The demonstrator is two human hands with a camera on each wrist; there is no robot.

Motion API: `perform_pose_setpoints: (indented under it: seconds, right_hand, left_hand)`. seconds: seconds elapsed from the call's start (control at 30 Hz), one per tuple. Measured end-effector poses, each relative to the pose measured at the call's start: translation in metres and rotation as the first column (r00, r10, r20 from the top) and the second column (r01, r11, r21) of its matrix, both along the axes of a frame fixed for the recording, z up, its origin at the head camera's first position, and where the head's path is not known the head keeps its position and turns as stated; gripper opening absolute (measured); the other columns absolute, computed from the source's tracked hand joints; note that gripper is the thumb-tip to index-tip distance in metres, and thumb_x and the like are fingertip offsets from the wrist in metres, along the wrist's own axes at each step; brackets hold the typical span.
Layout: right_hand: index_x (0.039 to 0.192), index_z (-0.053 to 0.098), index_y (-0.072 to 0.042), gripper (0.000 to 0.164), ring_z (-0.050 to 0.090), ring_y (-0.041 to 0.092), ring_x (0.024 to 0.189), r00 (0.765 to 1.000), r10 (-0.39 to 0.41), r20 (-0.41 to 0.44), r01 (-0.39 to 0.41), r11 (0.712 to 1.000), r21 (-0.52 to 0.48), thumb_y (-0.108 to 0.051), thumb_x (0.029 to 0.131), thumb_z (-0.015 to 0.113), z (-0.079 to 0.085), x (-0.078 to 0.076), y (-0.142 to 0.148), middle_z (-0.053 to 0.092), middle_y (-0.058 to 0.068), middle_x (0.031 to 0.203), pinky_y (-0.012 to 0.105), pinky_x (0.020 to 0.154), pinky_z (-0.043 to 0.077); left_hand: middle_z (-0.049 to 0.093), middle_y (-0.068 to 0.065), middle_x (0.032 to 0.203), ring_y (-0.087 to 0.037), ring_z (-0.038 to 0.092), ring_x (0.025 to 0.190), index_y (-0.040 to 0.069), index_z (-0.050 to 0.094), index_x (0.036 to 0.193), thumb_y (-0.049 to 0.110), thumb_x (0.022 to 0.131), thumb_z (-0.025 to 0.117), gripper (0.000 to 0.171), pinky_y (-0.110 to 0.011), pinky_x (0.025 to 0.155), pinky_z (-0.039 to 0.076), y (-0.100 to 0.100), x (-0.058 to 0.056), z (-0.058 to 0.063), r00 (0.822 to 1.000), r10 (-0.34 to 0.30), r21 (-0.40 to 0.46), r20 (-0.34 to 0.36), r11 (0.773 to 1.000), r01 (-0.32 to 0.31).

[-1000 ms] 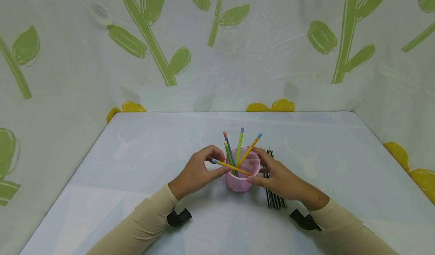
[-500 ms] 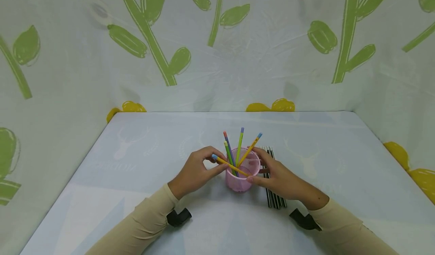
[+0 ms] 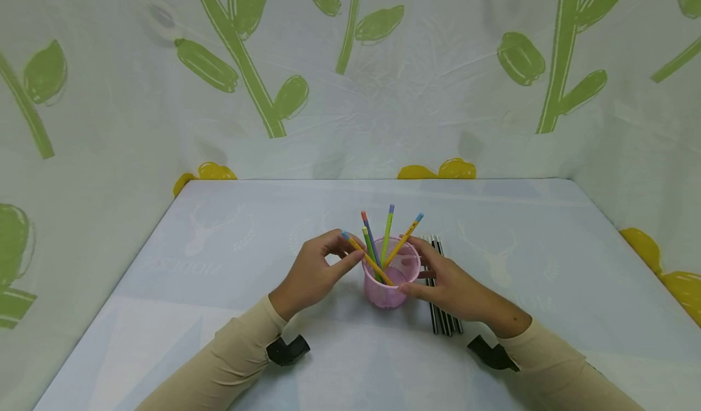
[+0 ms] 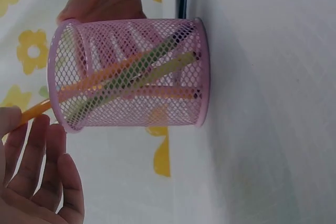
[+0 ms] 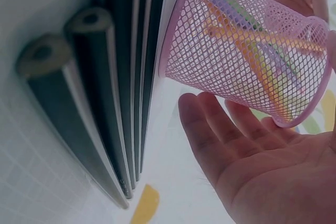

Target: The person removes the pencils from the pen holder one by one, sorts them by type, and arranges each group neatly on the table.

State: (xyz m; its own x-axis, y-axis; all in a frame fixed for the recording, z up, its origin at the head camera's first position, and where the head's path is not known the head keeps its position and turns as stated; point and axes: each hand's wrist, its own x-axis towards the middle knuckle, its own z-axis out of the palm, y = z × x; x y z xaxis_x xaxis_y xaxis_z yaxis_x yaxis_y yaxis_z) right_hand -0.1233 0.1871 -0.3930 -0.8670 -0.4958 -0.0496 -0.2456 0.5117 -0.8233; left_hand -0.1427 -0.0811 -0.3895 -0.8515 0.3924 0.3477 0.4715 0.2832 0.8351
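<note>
Four pencils [image 3: 388, 228] lean in the pink mesh cup [image 3: 385, 297], which stands upright on the table [image 3: 361, 362], and a fifth, the yellow pencil [image 3: 376, 268], slants in from our left side. With the cup as the middle of the dial in the head view, our left hand [image 3: 312, 272] sits at nine o'clock, pinching the yellow pencil near its blue end between thumb and fingers. That end points to ten o'clock; the other lies within the mouth near six o'clock, and through the mesh it seems to stop short of the base. Our right hand [image 3: 454, 286] is at three o'clock, curved round the cup, its thumb at the near rim and its fingers at the far side; how firmly it grips we cannot tell. The black pencils [image 3: 445, 319] lie side by side on the table at four o'clock, just beyond the cup and partly hidden by our right hand. We judge the step in hand to be feeding the yellow pencil into the cup, about midway done. The next move, as we see it, calls for tipping the blue end up toward twelve, letting the shaft slide past the green one beside it, and parting our left fingers once it reaches the base, while our right hand steadies the cup.
</note>
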Motion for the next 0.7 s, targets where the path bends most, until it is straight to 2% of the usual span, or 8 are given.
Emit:
perform_pose_setpoints:
  seconds: [0.13, 0.27, 0.47, 0.7]
  right_hand:
    - [0.157, 0.019, -0.016, 0.088, 0.059, 0.035, 0.124, 1.000, 0.000, 0.016, 0.000, 1.000, -0.010, -0.037, 0.092, 0.073, 0.000, 0.000, 0.000, 0.043, 0.014, 0.152, 0.047, 0.097, 0.055]
    - [0.157, 0.018, -0.015, 0.089, 0.061, 0.035, 0.122, 0.999, -0.008, 0.046, 0.008, 1.000, -0.007, -0.039, 0.091, 0.073, 0.001, 0.000, 0.000, 0.042, 0.015, 0.152, 0.041, 0.091, 0.059]
    - [0.157, 0.018, -0.015, 0.090, 0.060, 0.036, 0.123, 0.999, -0.014, 0.040, 0.013, 1.000, 0.004, -0.039, 0.091, 0.073, 0.001, 0.000, -0.001, 0.041, 0.015, 0.153, 0.044, 0.093, 0.058]
    - [0.158, 0.018, -0.015, 0.089, 0.061, 0.034, 0.121, 1.000, -0.009, 0.028, 0.009, 1.000, 0.006, -0.037, 0.091, 0.073, 0.001, -0.001, 0.000, 0.042, 0.014, 0.152, 0.044, 0.093, 0.058]
  left_hand:
    - [0.073, 0.002, 0.100, -0.015, 0.070, 0.093, 0.013, 0.067, 0.108, 0.022, 0.099, 0.065, 0.014, -0.030, 0.083, 0.058, 0.000, 0.001, 0.004, 1.000, -0.006, 0.047, 0.006, 0.999, 0.005]
    - [0.072, -0.004, 0.108, -0.015, 0.071, 0.096, 0.008, 0.061, 0.115, 0.019, 0.103, 0.057, 0.017, -0.031, 0.085, 0.059, -0.001, 0.001, 0.007, 0.997, -0.047, 0.112, 0.053, 0.993, 0.041]
    - [0.070, -0.010, 0.116, -0.020, 0.071, 0.100, 0.005, 0.048, 0.122, 0.021, 0.108, 0.045, 0.021, -0.033, 0.084, 0.058, -0.002, 0.001, 0.011, 0.988, -0.104, 0.177, 0.117, 0.981, 0.082]
    - [0.070, -0.016, 0.114, -0.023, 0.073, 0.097, 0.007, 0.042, 0.121, 0.023, 0.110, 0.038, 0.020, -0.036, 0.084, 0.058, -0.006, 0.001, 0.016, 0.989, -0.099, 0.199, 0.111, 0.977, 0.076]
